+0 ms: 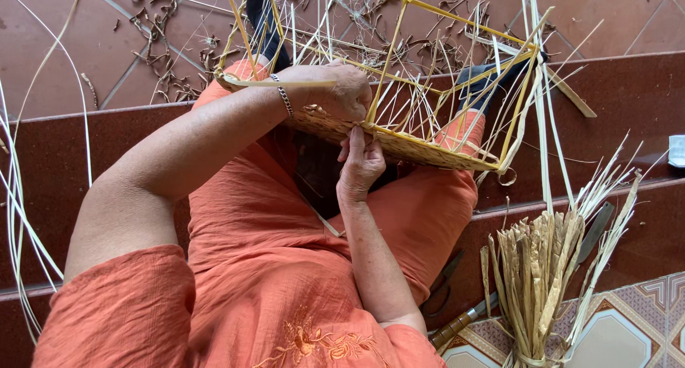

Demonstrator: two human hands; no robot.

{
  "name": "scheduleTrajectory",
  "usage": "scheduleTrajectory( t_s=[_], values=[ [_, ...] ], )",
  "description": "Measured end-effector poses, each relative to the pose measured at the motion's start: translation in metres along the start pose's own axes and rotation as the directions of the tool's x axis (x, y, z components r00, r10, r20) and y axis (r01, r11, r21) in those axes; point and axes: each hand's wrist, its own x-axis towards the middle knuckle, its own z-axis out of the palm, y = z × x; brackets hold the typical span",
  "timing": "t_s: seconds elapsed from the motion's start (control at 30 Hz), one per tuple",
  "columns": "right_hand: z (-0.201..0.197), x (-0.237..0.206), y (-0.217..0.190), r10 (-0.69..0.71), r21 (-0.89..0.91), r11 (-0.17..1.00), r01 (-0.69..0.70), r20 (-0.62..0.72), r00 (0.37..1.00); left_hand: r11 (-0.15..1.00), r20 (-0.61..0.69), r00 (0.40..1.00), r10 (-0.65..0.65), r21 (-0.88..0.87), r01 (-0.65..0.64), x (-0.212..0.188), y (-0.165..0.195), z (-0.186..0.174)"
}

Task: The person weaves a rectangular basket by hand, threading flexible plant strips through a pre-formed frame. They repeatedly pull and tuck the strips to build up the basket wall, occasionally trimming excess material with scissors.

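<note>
While the half-woven basket [399,143] is resting tilted across my knees, its yellow frame rods are standing bare above a tight tan woven band, with pale loose strips sticking out everywhere. My left hand [335,89] is curling over the woven rim, gripping it. My right hand [360,164] is pinching the rim's edge from below.

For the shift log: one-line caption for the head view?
Left hand and right hand grip a half-woven basket over the lap.

Dark red steps [642,89], reddish tiled floor [57,47], patterned tiles [628,332], daylight
</note>
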Motion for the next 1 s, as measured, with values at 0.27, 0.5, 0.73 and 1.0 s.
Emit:
scheduleTrajectory(
  t_s=[0.27,0.5,0.73,1.0],
  values=[
    [0.005,0.002,-0.005,-0.122,-0.210,0.970,0.123,0.016,0.992,0.993,-0.030,0.998,-0.062,-0.100,0.059,0.000,0.000,-0.001],
    [0.017,0.003,-0.009,-0.032,-0.014,0.999,0.031,-0.048,0.998,0.989,0.044,0.995,-0.086,-0.120,0.091,0.002,0.004,-0.008],
    [0.010,0.002,-0.014,-0.009,-0.092,0.996,0.007,-0.016,1.000,0.984,0.063,0.992,-0.114,-0.134,0.122,-0.009,0.013,-0.020],
    [0.002,-0.003,-0.009,-0.011,0.010,1.000,0.010,0.105,0.994,0.984,0.113,0.988,-0.106,-0.133,0.120,0.004,0.006,-0.018]
  ],
)
